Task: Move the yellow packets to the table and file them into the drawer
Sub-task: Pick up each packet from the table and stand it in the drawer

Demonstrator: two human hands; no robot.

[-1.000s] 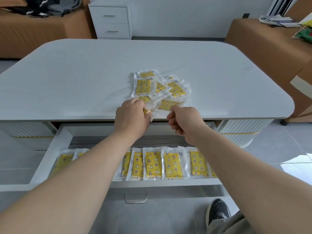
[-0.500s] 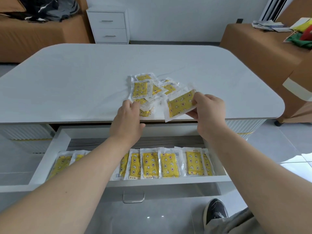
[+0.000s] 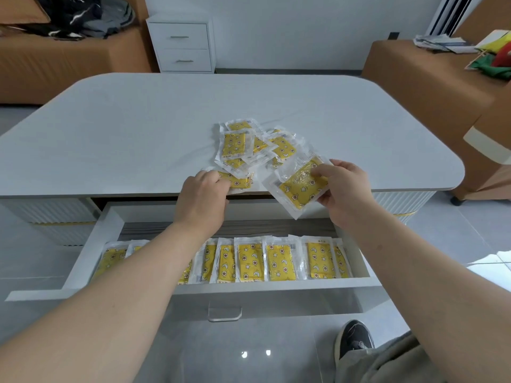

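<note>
A loose pile of yellow packets (image 3: pixel 246 143) in clear wrappers lies on the grey table (image 3: pixel 138 139) near its front edge. My right hand (image 3: pixel 345 189) pinches one yellow packet (image 3: pixel 297 190) by its right side and holds it tilted over the table's front edge, above the open white drawer (image 3: pixel 91 244). My left hand (image 3: pixel 201 197) grips another packet (image 3: pixel 237 182) at the near edge of the pile. Inside the drawer a row of several yellow packets (image 3: pixel 276 261) stands upright along the front; my left forearm hides part of the row.
A white two-drawer cabinet (image 3: pixel 181 47) stands against the far wall. Brown furniture flanks the table, with dark clothes (image 3: pixel 83 15) on the left piece and papers (image 3: pixel 439 42) on the right one. My shoe (image 3: pixel 354 338) rests on the grey tiled floor below the drawer.
My right hand has lifted one packet off the pile and drawn it right and toward me, over the table edge. My left hand stays at the pile's near edge.
</note>
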